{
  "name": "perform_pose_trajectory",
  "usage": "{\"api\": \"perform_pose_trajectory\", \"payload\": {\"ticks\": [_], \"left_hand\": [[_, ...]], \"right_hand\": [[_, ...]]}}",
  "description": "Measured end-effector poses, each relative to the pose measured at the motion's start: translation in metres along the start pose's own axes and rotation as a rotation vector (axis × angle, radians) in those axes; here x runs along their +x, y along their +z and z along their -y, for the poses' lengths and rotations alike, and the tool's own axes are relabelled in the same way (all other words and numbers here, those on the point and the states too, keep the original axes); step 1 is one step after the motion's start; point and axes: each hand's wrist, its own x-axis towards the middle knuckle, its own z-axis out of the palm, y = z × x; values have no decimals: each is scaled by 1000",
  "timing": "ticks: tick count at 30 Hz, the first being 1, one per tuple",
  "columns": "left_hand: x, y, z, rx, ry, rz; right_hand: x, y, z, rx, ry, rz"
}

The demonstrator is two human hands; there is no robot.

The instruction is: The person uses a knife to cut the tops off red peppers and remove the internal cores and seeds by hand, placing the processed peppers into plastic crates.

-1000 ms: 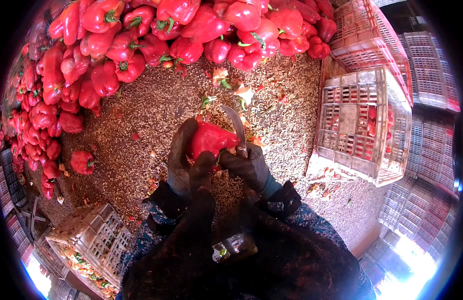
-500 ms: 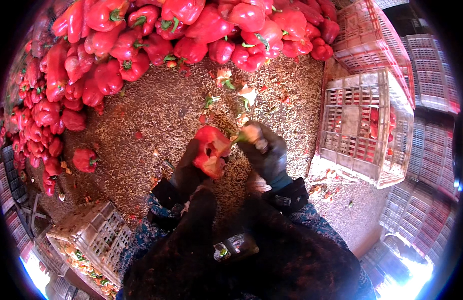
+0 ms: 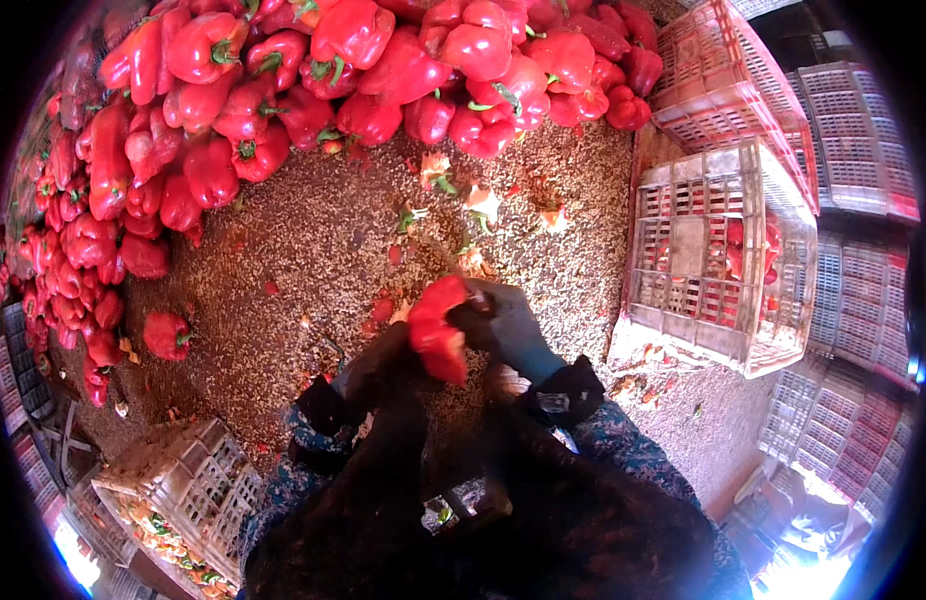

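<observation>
Over the seed-strewn ground I hold a red bell pepper (image 3: pixel 439 330) between both hands, its side torn or cut open. My left hand (image 3: pixel 378 362), in a dark glove, is closed around the pepper's left side, its fingers partly lost in shadow. From the right, my right hand (image 3: pixel 501 322), also gloved, grips the pepper's edge with bent fingers; its fingertips are hidden at the opening. Just beyond my hands lie pale pepper cores with green stems (image 3: pixel 481 205), and another core (image 3: pixel 553 220) rests to their right. Small red scraps (image 3: pixel 381 310) are beside the left hand.
A large heap of red bell peppers (image 3: pixel 213 110) spans the far side and left. One loose pepper (image 3: pixel 167 336) lies apart. At right stands a pale plastic crate (image 3: pixel 695 245) with red pieces inside; a crate (image 3: pixel 208 470) of cores is at lower left. Stacked crates (image 3: pixel 853 140) line the right.
The stem core has left my right hand, and a core now lies on the ground beyond it. My right hand has moved left onto the pepper, which has turned in my grasp.
</observation>
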Motion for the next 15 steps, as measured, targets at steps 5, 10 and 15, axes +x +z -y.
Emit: {"api": "perform_pose_trajectory", "payload": {"ticks": [5, 10, 15], "left_hand": [[-22, -42, -6, 414, 251, -302], [-27, -107, 17, 832, -25, -630], [66, -70, 40, 1023, 418, -440]], "right_hand": [[-54, -110, -30, 496, 85, -344], [-145, -283, 6, 756, -246, -756], [-194, -323, 40, 779, -395, -944]]}}
